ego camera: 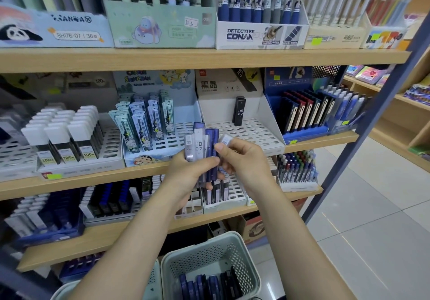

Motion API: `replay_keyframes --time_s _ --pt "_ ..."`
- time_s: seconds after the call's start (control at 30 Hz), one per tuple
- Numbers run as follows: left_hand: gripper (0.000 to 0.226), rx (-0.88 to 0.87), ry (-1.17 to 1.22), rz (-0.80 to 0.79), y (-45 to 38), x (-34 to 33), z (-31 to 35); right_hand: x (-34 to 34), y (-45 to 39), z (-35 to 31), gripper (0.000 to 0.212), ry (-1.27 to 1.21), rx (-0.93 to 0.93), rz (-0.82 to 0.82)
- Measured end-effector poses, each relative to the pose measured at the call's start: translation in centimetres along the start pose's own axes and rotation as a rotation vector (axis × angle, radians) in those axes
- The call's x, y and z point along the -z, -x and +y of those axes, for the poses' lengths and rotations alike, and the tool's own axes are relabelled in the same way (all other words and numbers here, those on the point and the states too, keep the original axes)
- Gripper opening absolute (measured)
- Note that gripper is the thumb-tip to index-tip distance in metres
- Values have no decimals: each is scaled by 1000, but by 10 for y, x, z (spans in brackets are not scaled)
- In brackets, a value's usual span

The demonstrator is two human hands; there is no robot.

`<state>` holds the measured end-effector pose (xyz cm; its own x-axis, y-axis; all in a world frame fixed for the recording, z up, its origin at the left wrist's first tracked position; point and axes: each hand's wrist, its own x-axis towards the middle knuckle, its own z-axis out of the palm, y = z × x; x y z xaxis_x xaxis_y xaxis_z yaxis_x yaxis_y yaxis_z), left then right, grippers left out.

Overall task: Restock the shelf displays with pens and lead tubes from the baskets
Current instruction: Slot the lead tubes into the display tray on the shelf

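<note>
My left hand (pixel 189 175) grips a bunch of lead tubes (pixel 202 147), clear and dark blue, one marked HB 0.7, held upright in front of the middle shelf. My right hand (pixel 242 160) pinches one clear tube (pixel 226 140) at the right of the bunch. Behind them stands a white display (pixel 251 132) with a slotted tray and two black HB 0.7 tubes (pixel 239 111) upright in it. On the floor below, a pale green basket (pixel 209 253) holds several blue and black lead tubes (pixel 209 285).
A second basket (pixel 153 278) sits left of the first. Displays of lead tubes flank the white one: a cartoon box (pixel 153 122) left, a blue box (pixel 302 113) right. Pen boxes line the top shelf. A blue shelf post (pixel 363 122) slants at the right.
</note>
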<state>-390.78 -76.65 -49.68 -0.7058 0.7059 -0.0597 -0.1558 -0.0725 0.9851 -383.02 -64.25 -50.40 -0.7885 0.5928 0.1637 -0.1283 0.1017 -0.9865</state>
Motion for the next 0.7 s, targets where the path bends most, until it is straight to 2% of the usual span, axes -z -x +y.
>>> replay_keyframes --time_s 0.07,0.13,0.2,0.4,0.5,0.57,0.7 --pt "16 20 66 5 0 3 2 4 1 -1 19 -37 12 -107" --pt "21 61 146 -21 0 7 3 9 3 -4 19 -124 2 -209" --pt "26 91 172 -48 0 9 4 12 4 -5 21 -152 0 -241" --pt "22 121 190 -3 0 11 4 5 1 0 16 -158 40 -104" --pt "18 91 112 -7 0 12 3 2 0 -2 16 -160 61 -24" --pt "18 71 69 2 1 11 2 3 -1 -5 4 -128 81 3" --pt "18 38 70 59 -3 13 1 -3 -5 -9 4 -48 98 18"
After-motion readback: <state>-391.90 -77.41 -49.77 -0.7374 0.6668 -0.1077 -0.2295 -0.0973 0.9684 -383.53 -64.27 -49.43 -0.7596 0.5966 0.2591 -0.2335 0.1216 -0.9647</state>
